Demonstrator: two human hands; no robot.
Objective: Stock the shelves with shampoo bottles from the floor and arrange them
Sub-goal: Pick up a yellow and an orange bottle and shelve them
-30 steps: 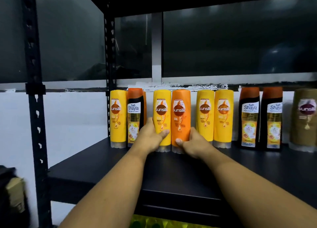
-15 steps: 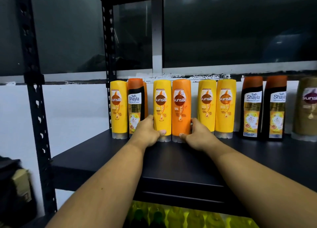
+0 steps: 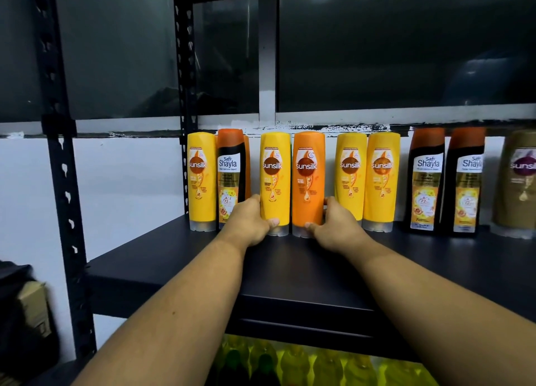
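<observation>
Head view shows our left hand (image 3: 251,222) wrapped around the lower part of a yellow Sunsilk bottle (image 3: 275,182), thumb (image 3: 273,222) pressed on its front just above the clear cap and the other fingers curled behind its left side, so the hand is clamped on it. Our right hand (image 3: 336,226) grips the orange Sunsilk bottle (image 3: 308,182) in the same way, thumb on the front near the base and fingers round its right side. The two bottles stand upright on their caps, touching each other, in the back row of the black shelf (image 3: 290,272). To their left, apart by a small gap, stand another yellow Sunsilk bottle (image 3: 201,179) and a black-and-orange bottle (image 3: 232,179) labelled "Safi Shayla", with "72" printed lower down. To the right stands a pair of yellow Sunsilk bottles (image 3: 367,179), then two more Safi Shayla bottles (image 3: 446,182), then a brownish Sunsilk bottle (image 3: 519,182) at the frame's edge. The smaller print is too fine for us to read. We judge the stocking of this shelf well advanced: a row lines the back, all labels facing forward. What seems left is closing the gaps and grouping like brands, since Sunsilk and Safi Shayla are mixed. Yellow-green bottles (image 3: 319,362) show on the level below; the floor is out of sight.
</observation>
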